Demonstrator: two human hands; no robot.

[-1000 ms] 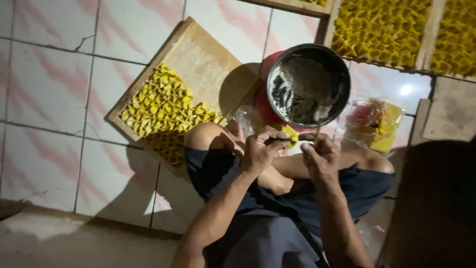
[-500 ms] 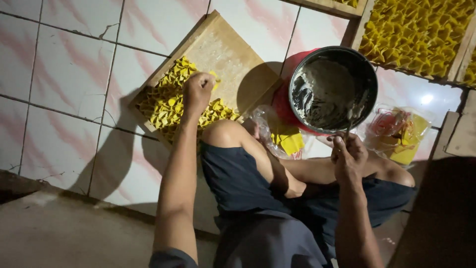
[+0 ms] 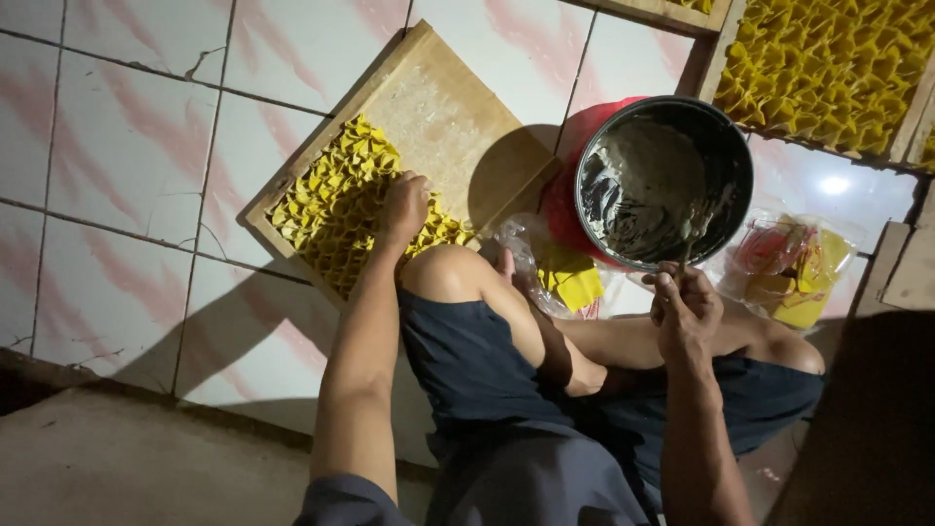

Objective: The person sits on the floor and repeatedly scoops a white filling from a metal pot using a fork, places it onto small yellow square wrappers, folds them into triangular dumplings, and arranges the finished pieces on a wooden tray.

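The left hand (image 3: 404,206) rests palm-down, fingers curled, on the yellow folded papers (image 3: 336,209) packed in the wooden tray (image 3: 443,107) (which lies on the tiled floor (image 3: 127,146)). Right of the tray, the right hand (image 3: 685,307) grips a thin stick (image 3: 693,239) at the near rim of the black bowl (image 3: 662,180) of grey paste.

1. The tray (image 3: 458,117) under the left hand (image 3: 404,206) is bare wood, matt and slightly rough.
2. The folded yellow pieces (image 3: 331,209) at that hand look like thin matt paper.
3. The bowl (image 3: 665,180) just beyond the right hand (image 3: 687,307) is dark, with a wet, glossy grey paste.
4. The floor (image 3: 127,146) tiles are smooth, glazed and cracked.
5. The bags (image 3: 794,268) beside the right hand are clear, shiny plastic.
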